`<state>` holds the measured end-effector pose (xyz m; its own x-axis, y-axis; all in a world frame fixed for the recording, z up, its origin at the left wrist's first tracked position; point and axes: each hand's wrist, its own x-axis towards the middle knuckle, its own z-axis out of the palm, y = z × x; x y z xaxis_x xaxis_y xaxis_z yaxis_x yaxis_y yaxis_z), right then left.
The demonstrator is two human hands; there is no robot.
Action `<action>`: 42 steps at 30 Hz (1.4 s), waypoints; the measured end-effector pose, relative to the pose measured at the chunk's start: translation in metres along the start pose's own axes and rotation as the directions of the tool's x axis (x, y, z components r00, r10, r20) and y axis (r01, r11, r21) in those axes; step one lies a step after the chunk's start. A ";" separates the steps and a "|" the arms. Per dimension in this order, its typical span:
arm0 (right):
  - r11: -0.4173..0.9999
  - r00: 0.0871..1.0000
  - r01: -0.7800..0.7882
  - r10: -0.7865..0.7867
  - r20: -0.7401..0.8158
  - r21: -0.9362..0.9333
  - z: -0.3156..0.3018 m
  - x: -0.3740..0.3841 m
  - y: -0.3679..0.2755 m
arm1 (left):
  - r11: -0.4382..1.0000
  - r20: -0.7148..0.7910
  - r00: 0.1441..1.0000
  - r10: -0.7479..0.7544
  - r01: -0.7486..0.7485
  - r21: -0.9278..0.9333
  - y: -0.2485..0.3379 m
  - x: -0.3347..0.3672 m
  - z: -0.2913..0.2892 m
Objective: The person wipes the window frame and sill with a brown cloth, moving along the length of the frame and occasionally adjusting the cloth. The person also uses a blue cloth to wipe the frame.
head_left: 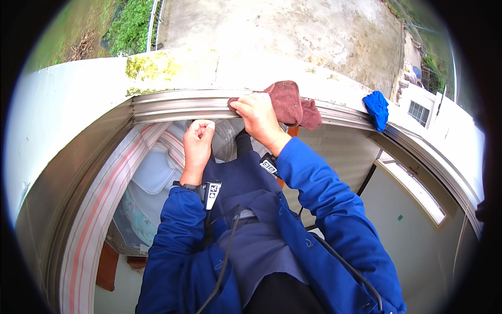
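Note:
My right hand (257, 116) grips a reddish-brown cloth (286, 100), pressing part of it onto the metal window track (180, 104). The rest of the cloth bunches to the right of the hand and hangs over the track's inner edge. Just inside the track, to the left, is my left hand (197, 144). Its fingers are curled closed with the thumb against them, and whatever it may hold is hidden. A crumpled blue cloth (376, 110) lies over the track farther right.
Beyond the track runs a white ledge (293, 73) with yellow-green stains, above a concrete yard (293, 31). A striped curtain (86, 235) hangs at the left, beside pale-blue plastic bins (154, 170). A grey panel (402, 251) stands at the lower right.

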<state>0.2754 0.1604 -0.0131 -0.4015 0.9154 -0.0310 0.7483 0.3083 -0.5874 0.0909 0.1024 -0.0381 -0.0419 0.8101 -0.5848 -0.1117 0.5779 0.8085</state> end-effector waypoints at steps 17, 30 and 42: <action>0.801 0.967 -0.208 0.254 0.004 -0.561 -0.078 -0.111 0.098 | 0.998 0.049 0.998 -0.031 0.028 0.054 -0.002 -0.002 -0.001; 0.939 0.928 -0.275 0.315 -0.198 0.204 -0.040 -0.029 0.025 | 1.000 0.028 1.000 -0.007 0.007 0.005 -0.009 -0.004 0.001; 0.989 0.982 -0.143 0.139 -0.125 -0.026 -0.005 0.001 0.016 | 0.999 0.054 0.998 -0.035 0.033 0.040 -0.011 -0.009 -0.007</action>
<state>0.2894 0.1672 -0.0188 -0.2246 0.9744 -0.0114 0.8115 0.1806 -0.5557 0.0857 0.0876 -0.0421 0.0156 0.7934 -0.6085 -0.0730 0.6079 0.7907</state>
